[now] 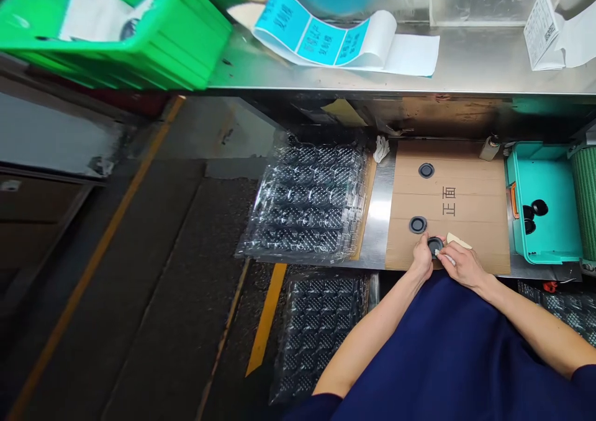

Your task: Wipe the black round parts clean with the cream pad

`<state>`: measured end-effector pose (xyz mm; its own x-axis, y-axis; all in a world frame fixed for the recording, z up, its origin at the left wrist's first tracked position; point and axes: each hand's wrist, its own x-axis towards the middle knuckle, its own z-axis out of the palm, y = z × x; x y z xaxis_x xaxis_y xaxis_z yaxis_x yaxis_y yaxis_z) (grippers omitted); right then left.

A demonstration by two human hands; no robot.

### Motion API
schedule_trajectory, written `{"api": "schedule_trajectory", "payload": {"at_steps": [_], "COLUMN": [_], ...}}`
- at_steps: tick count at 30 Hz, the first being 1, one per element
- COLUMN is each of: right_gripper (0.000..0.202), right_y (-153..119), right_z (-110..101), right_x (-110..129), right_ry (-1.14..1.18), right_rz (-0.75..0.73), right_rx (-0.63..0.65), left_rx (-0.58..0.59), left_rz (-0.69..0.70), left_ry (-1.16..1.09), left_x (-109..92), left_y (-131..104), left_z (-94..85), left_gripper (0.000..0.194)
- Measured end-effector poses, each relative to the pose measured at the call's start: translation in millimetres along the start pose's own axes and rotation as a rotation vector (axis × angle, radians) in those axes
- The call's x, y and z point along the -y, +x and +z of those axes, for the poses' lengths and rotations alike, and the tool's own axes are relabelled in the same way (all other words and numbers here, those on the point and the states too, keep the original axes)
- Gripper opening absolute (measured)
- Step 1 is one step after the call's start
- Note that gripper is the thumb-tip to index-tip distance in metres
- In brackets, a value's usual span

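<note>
My left hand (423, 258) is closed on the rim of a dark round cup-like part (435, 246), close to the front edge of a cardboard sheet (484, 222). From the other side my right hand (465, 266) meets the same part, its fingers pinched together at the near rim. Something small and whitish shows at those fingertips, too small to name. A pale beige piece (459, 241) sticks out just beyond the right hand; I cannot tell whether it is held. Two flat dark rings, one nearer (418, 225) and one farther (426, 171), lie on the cardboard.
Stacked clear plastic trays (307, 197) stand left of the cardboard, with another tray stack (321, 328) lower down. At right is a teal bin (549, 241) holding several black parts. A small bottle (490, 148) stands behind. A steel shelf above carries a green crate (186, 42) and label roll (326, 39).
</note>
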<state>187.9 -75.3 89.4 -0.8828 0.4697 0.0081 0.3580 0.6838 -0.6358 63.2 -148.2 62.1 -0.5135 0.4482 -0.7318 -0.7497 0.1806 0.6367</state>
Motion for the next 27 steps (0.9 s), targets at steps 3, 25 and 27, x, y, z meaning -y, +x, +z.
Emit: {"api": "schedule_trajectory", "payload": {"at_steps": [3, 25, 27], "right_gripper": [0.027, 0.041, 0.045], "right_y": [-0.7, -8.9, -14.2], "right_z": [-0.2, 0.0, -0.3], "right_x": [0.7, -111.9, -121.2], "right_ry": [0.013, -0.011, -0.029], "right_rz": [0.040, 0.518, 0.548], "right_rx": [-0.039, -0.330, -0.328], "left_rx": [-0.025, 0.307, 0.252], "left_rz": [-0.011, 0.403, 0.752], "left_ry": [-0.049, 0.420, 0.656], "left_x": [0.3, -16.1, -19.8], "left_y": [0.7, -18.1, -20.2], "left_z": [-0.2, -0.6, -2.7], "left_gripper": [0.052, 0.079, 0.090]}}
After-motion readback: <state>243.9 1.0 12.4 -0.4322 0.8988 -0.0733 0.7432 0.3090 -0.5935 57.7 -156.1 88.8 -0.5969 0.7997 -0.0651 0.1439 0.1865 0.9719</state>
